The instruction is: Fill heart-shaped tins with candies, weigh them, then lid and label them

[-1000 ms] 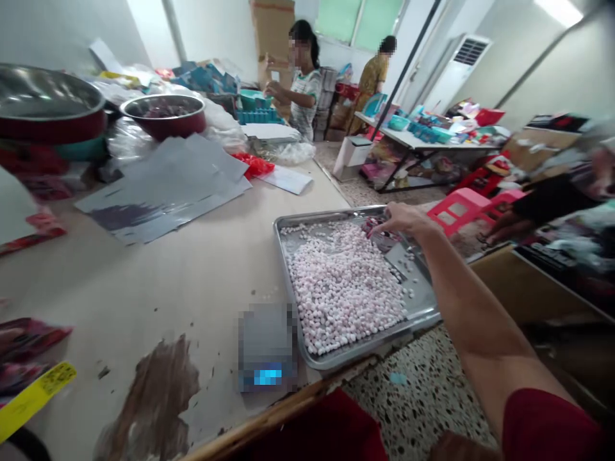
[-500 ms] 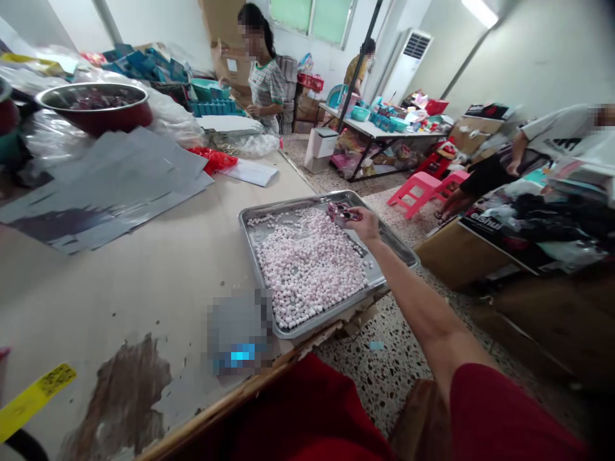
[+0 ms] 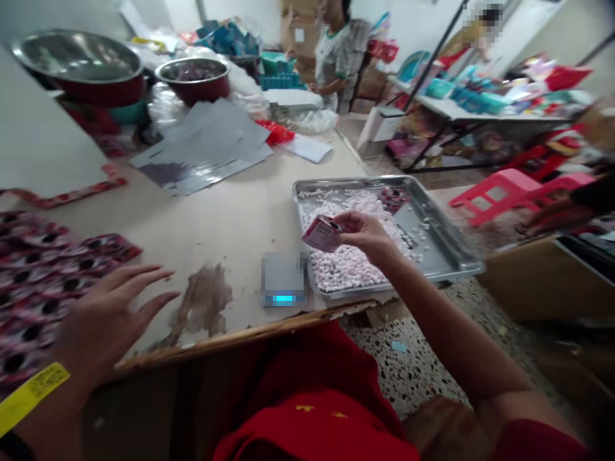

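My right hand pinches a small pink-red printed packet between thumb and fingers, above the left part of a metal tray. Many small whitish-pink pellets lie in the tray. A similar dark red packet rests among them near the far side. Below and left of the held packet sits a small device with a lit blue display, its top blurred out. My left hand is open, fingers stretched, beside many similar packets with dark round centres.
Grey sheets lie behind, with a smaller red metal bowl and a larger one past them. A white panel stands at left. The table's worn front edge is close to me. Other people are at the back and right.
My view has turned left. My right hand has come from the tray's far side to its near left with a packet. My left hand and the packets beside it have entered view.
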{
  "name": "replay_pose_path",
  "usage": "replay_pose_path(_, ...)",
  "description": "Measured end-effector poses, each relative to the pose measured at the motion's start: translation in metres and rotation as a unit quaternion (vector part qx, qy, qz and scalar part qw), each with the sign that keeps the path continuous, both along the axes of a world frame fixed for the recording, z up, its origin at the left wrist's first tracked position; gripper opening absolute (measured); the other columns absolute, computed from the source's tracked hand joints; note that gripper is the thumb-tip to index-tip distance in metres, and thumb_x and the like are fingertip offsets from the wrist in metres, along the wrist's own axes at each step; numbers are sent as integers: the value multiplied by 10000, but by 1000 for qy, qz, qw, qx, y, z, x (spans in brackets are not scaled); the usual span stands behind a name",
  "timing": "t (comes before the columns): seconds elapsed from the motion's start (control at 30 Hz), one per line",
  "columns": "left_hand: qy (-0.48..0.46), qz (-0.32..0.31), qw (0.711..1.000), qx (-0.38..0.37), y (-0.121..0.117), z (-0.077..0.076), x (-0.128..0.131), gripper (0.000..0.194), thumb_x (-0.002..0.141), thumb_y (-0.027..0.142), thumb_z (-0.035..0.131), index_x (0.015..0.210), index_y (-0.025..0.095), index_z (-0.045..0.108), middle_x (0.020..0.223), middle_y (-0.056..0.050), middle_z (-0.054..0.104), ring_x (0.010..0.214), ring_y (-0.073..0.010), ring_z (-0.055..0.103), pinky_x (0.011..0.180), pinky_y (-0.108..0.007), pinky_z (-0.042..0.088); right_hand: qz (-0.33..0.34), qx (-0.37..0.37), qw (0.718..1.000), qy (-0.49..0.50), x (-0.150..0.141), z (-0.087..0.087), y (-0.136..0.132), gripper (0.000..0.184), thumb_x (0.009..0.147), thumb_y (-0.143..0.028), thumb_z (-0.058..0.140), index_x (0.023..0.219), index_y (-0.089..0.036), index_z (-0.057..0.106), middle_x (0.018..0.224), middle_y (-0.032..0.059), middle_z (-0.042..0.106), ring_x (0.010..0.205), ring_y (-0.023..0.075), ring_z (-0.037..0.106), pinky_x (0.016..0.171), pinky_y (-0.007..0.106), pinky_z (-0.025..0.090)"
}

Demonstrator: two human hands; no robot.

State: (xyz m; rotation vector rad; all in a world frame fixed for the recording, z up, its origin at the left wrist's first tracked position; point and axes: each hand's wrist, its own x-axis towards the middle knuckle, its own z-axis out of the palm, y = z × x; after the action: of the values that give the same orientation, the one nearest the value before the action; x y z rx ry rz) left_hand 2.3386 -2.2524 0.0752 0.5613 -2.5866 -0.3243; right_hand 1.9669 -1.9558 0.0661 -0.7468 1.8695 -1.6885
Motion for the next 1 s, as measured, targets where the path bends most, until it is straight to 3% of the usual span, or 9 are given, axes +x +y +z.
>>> replay_pose_path(0.2, -6, -45, 999, 29, 32, -29, -9, 221, 1001, 422, 664, 1176, 310, 739, 1226, -75, 770, 1121, -297, 757, 1045, -475, 596, 98, 81, 983, 131, 89, -33, -60, 346, 700, -335, 909, 1009, -236, 788, 899, 13, 780, 819, 213, 709, 806, 385, 585)
replay_pose_path(0.4, -15, -58, 998, 25, 30, -41, 0, 229, 1003, 406, 667, 1206, 328, 739, 1244, -57, 768, 1084, -300, 771, 1009, -473, 623, 18, 81, 968, 239, 40, -4, -7, 618, 790, -514, 880, 1337, -286, 705, 1327, 82, 742, 1179, 293, 689, 950, 457, 590)
replay_pose_path(0.53, -16, -30, 999, 28, 27, -33, -10, 242, 1000, 441, 677, 1164, 283, 758, 1203, -77, 779, 1076, -318, 768, 994, -503, 627, 64, 264, 877, 396, 4, -1, 45, 527, 864, -431, 778, 1350, -244, 692, 1242, 117, 739, 1089, 322, 679, 969, 511, 555)
replay_pose_path(0.63, -2, -44, 999, 31, 31, -24, -31, 253, 994, 393, 707, 1195, 247, 758, 1206, -74, 777, 1111, -285, 753, 1030, -463, 613, 140, 392, 778, 470, -1, -23, 53, 465, 853, -324, 729, 1312, -248, 720, 1172, 140, 727, 1053, 345, 665, 938, 507, 544)
replay_pose_path(0.7, 12, -59, 998, 31, 34, -19, -43, 266, 990, 359, 726, 1230, 247, 749, 1222, -63, 770, 1138, -257, 740, 1057, -428, 599, 136, 438, 746, 482, -2, -34, 46, 327, 857, -261, 669, 1169, -232, 761, 1101, 143, 722, 934, 315, 673, 822, 448, 540)
replay_pose_path(0.77, 25, -68, 997, 34, 36, -15, -50, 270, 988, 350, 733, 1243, 262, 748, 1227, -54, 767, 1155, -245, 731, 1072, -412, 588, 132, 442, 764, 451, -7, -36, 38, 212, 842, -241, 651, 1016, -226, 771, 995, 111, 727, 809, 262, 660, 717, 383, 500)
replay_pose_path(0.83, 28, -67, 996, 47, 38, -13, -50, 266, 986, 354, 733, 1239, 273, 753, 1227, -52, 767, 1159, -245, 730, 1078, -408, 582, 135, 415, 821, 368, -18, -29, 32, 111, 816, -295, 689, 881, -231, 754, 831, 56, 711, 714, 216, 630, 653, 341, 461)
replay_pose_path(0.9, 24, -55, 996, 70, 39, -12, -48, 261, 979, 358, 735, 1227, 282, 761, 1223, -45, 770, 1136, -243, 739, 1070, -401, 585, 131, 380, 880, 253, -30, -20, 32, 171, 781, -401, 746, 805, -232, 740, 712, 20, 677, 645, 184, 600, 607, 319, 441)
replay_pose_path(1.0, 15, -21, 993, 118, 45, -15, -48, 294, 958, 349, 750, 1247, 295, 755, 1226, -32, 774, 1110, -235, 747, 1046, -385, 593, 111, 344, 922, 141, -38, -10, 35, 313, 726, -525, 805, 796, -222, 765, 680, 15, 680, 593, 158, 578, 571, 311, 437)
